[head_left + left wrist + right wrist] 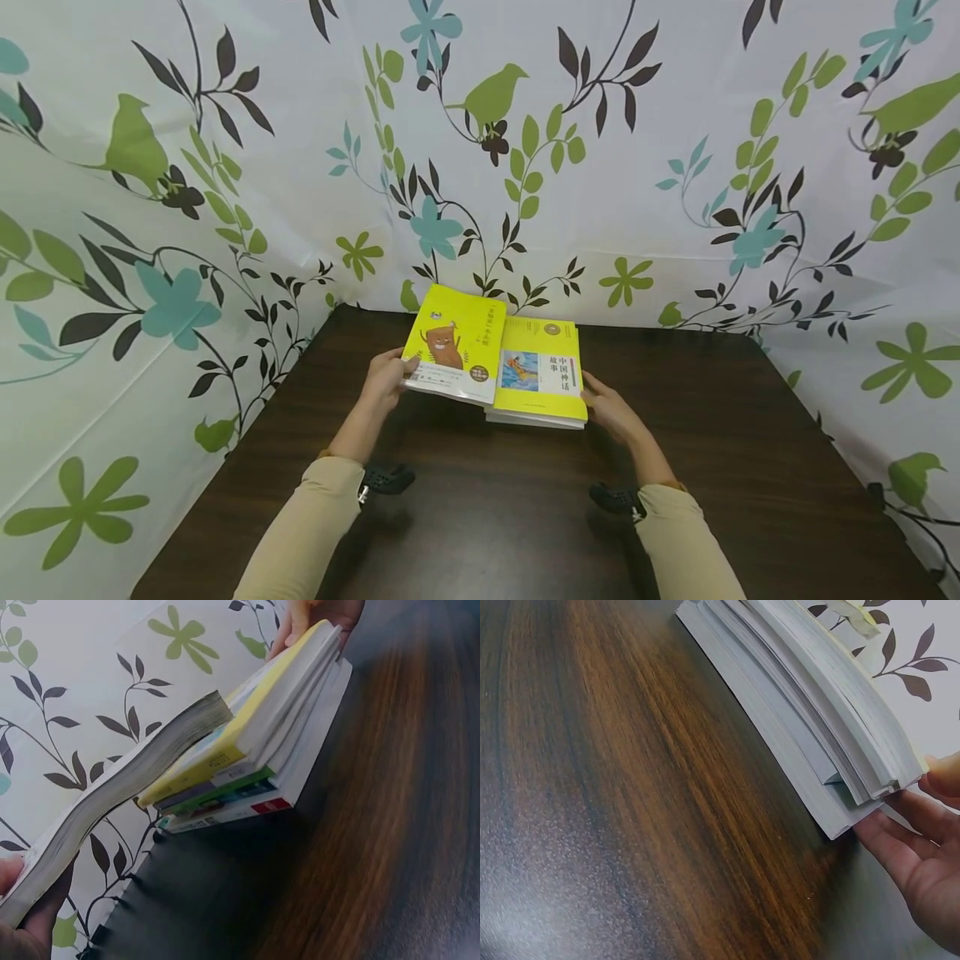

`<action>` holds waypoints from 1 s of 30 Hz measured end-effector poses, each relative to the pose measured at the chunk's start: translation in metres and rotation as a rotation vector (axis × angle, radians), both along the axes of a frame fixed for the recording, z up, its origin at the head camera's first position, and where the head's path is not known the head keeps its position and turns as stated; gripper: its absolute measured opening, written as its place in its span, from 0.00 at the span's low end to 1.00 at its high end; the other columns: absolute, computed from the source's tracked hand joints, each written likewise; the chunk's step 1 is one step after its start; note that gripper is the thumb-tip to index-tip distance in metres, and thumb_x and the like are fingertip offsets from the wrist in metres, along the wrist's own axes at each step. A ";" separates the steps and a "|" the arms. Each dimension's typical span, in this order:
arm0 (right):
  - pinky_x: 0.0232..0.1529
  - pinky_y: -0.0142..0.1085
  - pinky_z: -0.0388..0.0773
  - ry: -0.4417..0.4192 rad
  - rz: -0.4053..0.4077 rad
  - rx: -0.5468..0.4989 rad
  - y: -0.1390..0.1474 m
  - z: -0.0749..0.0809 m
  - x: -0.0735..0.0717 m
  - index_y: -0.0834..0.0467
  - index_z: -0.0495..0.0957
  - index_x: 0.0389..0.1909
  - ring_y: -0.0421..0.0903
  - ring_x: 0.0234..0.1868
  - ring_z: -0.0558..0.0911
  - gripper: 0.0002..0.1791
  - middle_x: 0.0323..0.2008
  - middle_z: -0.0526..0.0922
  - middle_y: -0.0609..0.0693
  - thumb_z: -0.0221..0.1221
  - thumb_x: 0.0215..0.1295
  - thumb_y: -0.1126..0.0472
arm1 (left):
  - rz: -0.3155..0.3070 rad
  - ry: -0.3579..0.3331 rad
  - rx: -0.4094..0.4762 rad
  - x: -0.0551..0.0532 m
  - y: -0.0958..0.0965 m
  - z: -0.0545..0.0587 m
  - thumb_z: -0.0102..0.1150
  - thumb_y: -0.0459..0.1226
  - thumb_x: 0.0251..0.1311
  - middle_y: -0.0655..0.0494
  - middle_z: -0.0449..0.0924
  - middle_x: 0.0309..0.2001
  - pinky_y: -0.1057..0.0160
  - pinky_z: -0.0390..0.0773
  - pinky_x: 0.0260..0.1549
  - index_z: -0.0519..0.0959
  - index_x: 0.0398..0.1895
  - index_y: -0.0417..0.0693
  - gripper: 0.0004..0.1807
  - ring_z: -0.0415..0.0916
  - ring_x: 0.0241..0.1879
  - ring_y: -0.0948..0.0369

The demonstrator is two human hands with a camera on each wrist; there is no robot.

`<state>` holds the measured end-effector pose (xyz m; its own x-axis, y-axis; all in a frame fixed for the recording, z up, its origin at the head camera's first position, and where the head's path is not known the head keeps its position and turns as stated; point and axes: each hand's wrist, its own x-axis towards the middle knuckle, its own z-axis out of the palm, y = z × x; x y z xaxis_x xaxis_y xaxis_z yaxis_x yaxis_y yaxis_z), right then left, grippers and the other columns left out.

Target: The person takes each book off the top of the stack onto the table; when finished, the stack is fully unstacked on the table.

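My left hand [385,379] pinches the lower left corner of a yellow book [457,346] with a brown cartoon figure on its cover. That book is raised and tilted, its right edge overlapping a stack of books. On top of the stack lies another yellow book [536,371] with a blue picture panel. My right hand [609,408] holds the stack's right edge, thumb by the top cover and fingers against the side. The left wrist view shows the held book's page block [127,776] bending, with several stacked books [247,761] beyond it.
The stack stands on a dark wooden table [480,517], near its back edge. Behind and at both sides hangs a white cloth [300,125] printed with leaves, flowers and birds. Dark wrist straps [388,479] sit by both sleeves.
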<state>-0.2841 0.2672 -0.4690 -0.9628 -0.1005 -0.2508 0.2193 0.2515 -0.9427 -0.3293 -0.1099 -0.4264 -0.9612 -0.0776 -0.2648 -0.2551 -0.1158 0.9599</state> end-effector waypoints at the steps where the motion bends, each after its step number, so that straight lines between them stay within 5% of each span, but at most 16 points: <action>1: 0.70 0.57 0.61 -0.001 -0.002 -0.004 0.000 -0.001 0.000 0.58 0.37 0.78 0.58 0.69 0.67 0.33 0.74 0.56 0.65 0.37 0.79 0.61 | 0.000 -0.004 -0.001 0.000 -0.001 -0.001 0.52 0.29 0.68 0.46 0.77 0.43 0.71 0.79 0.24 0.62 0.70 0.33 0.28 0.79 0.27 0.67; 13: 0.70 0.57 0.59 -0.019 0.009 0.003 0.000 -0.003 0.000 0.57 0.35 0.78 0.58 0.70 0.66 0.33 0.74 0.55 0.64 0.37 0.80 0.59 | 0.028 -0.032 -0.050 0.005 -0.014 -0.006 0.51 0.30 0.67 0.44 0.76 0.48 0.72 0.79 0.25 0.61 0.71 0.34 0.29 0.78 0.27 0.67; 30: 0.70 0.56 0.60 -0.019 0.022 0.041 0.000 0.004 0.001 0.57 0.35 0.78 0.59 0.70 0.65 0.33 0.75 0.53 0.65 0.37 0.80 0.59 | 0.037 -0.040 -0.065 -0.004 -0.044 -0.006 0.51 0.31 0.69 0.50 0.77 0.42 0.72 0.77 0.23 0.60 0.73 0.36 0.30 0.77 0.26 0.68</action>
